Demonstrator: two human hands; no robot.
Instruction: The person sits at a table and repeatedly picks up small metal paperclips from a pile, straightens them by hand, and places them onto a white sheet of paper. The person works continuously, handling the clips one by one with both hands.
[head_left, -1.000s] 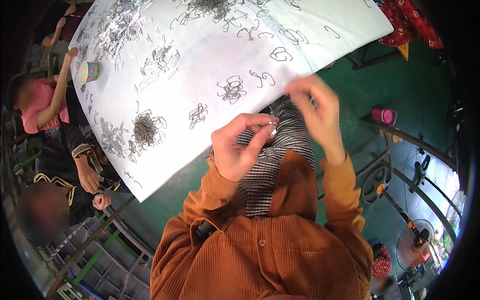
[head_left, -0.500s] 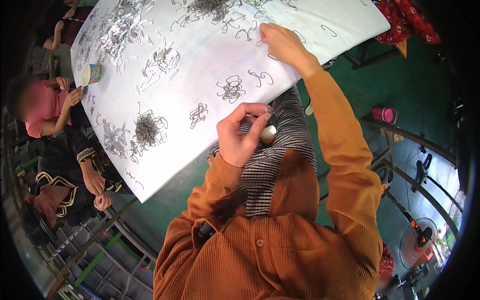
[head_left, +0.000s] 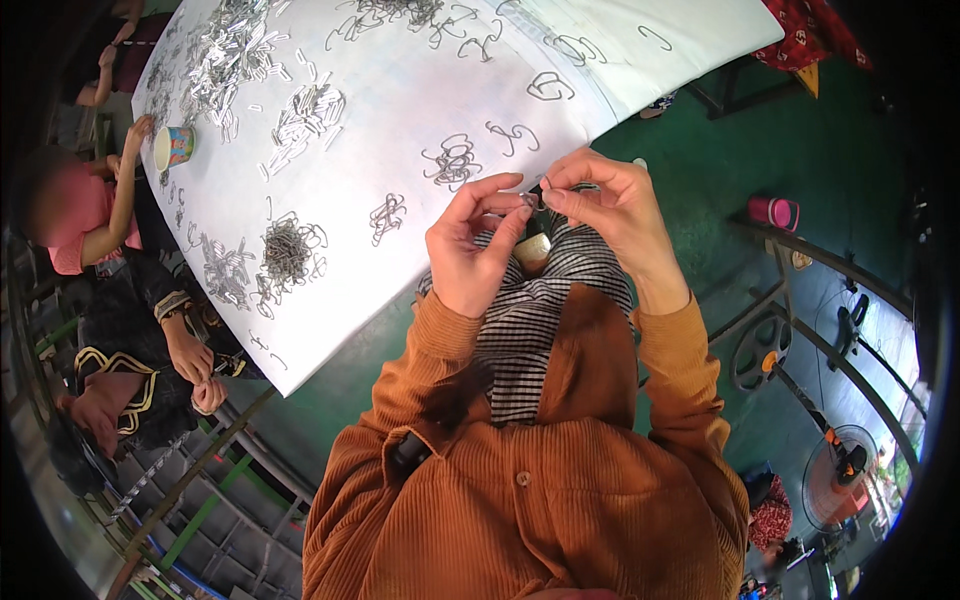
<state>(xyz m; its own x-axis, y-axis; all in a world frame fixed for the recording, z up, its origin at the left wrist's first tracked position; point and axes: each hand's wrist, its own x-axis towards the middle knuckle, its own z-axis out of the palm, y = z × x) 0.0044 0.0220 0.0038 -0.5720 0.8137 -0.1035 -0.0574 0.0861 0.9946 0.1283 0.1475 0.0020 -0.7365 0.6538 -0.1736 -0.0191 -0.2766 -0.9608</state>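
My left hand (head_left: 470, 245) and my right hand (head_left: 612, 215) meet just off the table edge, above my lap. Between thumb and fingers, my left hand pinches a small grey metal piece (head_left: 528, 201). The right thumb and fingers are pressed together close beside it; what they hold is too small to make out. Below the fingertips shows a short pale cylinder (head_left: 533, 252) with a brownish lower part. On the table nearest my hands lie curved wire hooks: a small heap (head_left: 452, 160), a few loose hooks (head_left: 514, 138), and another bunch (head_left: 387, 217).
The white-covered table (head_left: 370, 290) bears a dense hook pile (head_left: 288, 250) and heaps of short silvery strips (head_left: 308, 115). A patterned paper cup (head_left: 173, 147) stands at the left edge. Co-workers sit at left, one with hands (head_left: 200, 375) together. At right are metal rails and a fan (head_left: 838, 477).
My right hand has drawn back from the hooks at the table's far right and come down beside my left hand. The left hand stays pinched. A co-worker's arm at left has moved farther up.
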